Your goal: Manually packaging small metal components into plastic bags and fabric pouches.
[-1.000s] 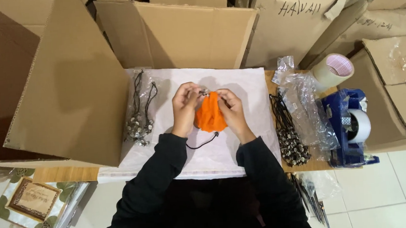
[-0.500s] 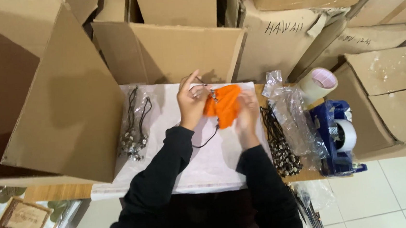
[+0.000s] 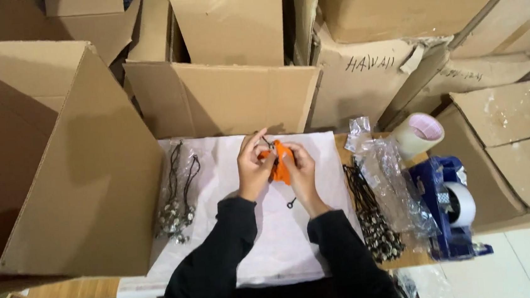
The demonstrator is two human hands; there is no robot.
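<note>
Both my hands meet over the middle of a white sheet (image 3: 229, 171) spread on the table. My left hand (image 3: 253, 169) and my right hand (image 3: 301, 171) pinch a small orange pouch (image 3: 280, 161) between them, bunched up small. A thin black cord with a small end piece (image 3: 290, 202) hangs from it onto the sheet. Black sleeves cover both my arms.
A bundle of black cords with metal charms (image 3: 177, 200) lies left on the sheet; another heap (image 3: 371, 219) lies right, beside clear plastic bags (image 3: 387, 177). A tape roll (image 3: 420, 133) and blue tape dispenser (image 3: 452, 207) stand far right. Open cardboard boxes (image 3: 223, 95) surround the table.
The orange pouch has been gathered from a spread-out shape into a small bunch between my fingers. My hands stay close together over the sheet; the camera view has shifted.
</note>
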